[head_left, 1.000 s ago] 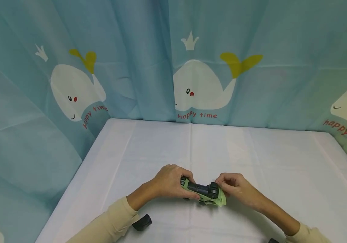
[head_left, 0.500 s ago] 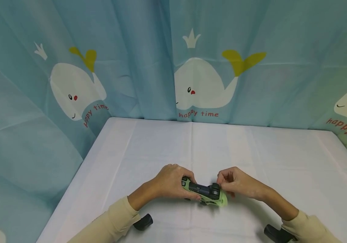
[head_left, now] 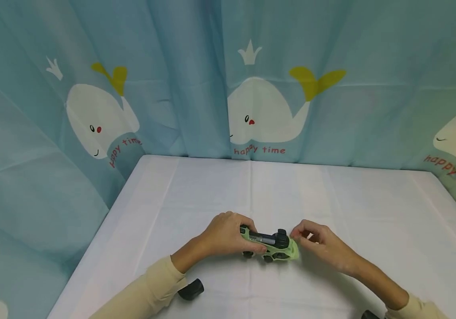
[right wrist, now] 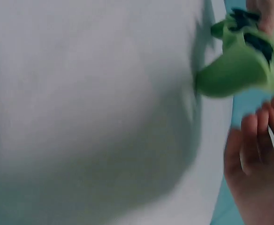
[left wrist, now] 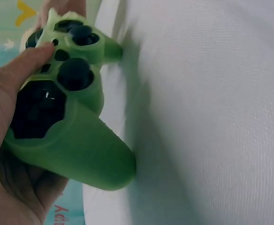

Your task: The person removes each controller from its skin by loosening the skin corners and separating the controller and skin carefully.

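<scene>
A game controller in a light green silicone cover (left wrist: pixel 97 150) is tilted close over the white table. My left hand (head_left: pixel 228 235) grips its left side, thumb across the front by the small centre buttons in the left wrist view. Black sticks (left wrist: pixel 76 74) and the direction pad (left wrist: pixel 38 110) show through openings in the cover. At the controller's right end, my right hand (head_left: pixel 323 246) has thumb and fingertips pinched together at the upper edge of the cover. The right wrist view shows these fingertips (right wrist: pixel 263 117) right beside the green edge, partly cut off by the frame.
A white cloth covers the table (head_left: pixel 196 186). Light blue curtains (head_left: pixel 188 79) with printed whales stand along the back and sides. Black wrist devices (head_left: pixel 191 290) stick out below the beige sleeves (head_left: pixel 152 283).
The controller has risen slightly and turned, so more of its front buttons and sticks show. My right hand has shifted a little to the right; my left hand keeps its grip.
</scene>
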Action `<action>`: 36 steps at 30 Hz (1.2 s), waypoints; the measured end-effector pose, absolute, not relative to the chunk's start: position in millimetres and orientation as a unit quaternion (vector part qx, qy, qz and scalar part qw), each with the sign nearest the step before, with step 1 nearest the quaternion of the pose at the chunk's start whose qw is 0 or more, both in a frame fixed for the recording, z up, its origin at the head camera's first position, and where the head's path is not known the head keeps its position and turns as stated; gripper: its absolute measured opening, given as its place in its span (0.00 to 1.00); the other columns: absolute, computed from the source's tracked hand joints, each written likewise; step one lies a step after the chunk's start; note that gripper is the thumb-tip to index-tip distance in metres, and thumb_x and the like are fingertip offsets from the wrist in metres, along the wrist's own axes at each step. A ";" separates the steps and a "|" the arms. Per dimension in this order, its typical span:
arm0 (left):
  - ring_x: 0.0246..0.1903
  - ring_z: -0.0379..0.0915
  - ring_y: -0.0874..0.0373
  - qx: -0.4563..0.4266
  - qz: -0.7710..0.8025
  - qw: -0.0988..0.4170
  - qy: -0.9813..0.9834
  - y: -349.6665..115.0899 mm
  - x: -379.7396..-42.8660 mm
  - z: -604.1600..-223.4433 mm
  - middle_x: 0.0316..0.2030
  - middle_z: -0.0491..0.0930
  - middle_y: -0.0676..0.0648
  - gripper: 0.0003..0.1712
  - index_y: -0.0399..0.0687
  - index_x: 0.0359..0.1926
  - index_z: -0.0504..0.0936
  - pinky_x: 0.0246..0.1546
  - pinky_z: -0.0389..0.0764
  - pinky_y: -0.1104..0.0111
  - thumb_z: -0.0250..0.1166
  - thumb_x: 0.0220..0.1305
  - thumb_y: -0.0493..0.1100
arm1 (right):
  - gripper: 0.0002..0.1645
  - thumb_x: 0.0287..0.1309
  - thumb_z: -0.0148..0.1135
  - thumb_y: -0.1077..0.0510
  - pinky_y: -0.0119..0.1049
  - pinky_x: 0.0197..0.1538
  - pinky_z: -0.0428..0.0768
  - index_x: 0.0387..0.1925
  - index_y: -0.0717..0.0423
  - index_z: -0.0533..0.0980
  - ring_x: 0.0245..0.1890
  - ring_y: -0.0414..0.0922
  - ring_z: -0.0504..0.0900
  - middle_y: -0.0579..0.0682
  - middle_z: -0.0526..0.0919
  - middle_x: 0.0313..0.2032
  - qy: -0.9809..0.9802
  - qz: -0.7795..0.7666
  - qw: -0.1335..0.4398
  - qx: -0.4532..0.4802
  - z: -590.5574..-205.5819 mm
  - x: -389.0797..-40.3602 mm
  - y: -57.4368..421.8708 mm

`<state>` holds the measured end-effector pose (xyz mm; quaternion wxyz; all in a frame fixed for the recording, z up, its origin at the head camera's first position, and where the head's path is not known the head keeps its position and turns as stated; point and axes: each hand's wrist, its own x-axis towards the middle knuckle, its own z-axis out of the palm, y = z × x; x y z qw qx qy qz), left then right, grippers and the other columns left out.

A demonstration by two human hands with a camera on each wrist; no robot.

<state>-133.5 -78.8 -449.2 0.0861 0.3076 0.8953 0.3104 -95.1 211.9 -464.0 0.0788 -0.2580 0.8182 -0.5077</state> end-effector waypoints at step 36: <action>0.46 0.78 0.62 0.402 0.445 0.333 0.728 -92.4 -152.7 -447.7 0.45 0.82 0.59 0.17 0.50 0.49 0.85 0.52 0.77 0.64 0.76 0.60 0.44 | 0.14 0.68 0.66 0.45 0.41 0.49 0.78 0.48 0.46 0.81 0.43 0.32 0.76 0.32 0.78 0.47 0.875 -0.269 -0.086 -0.394 -460.0 -82.7 167.9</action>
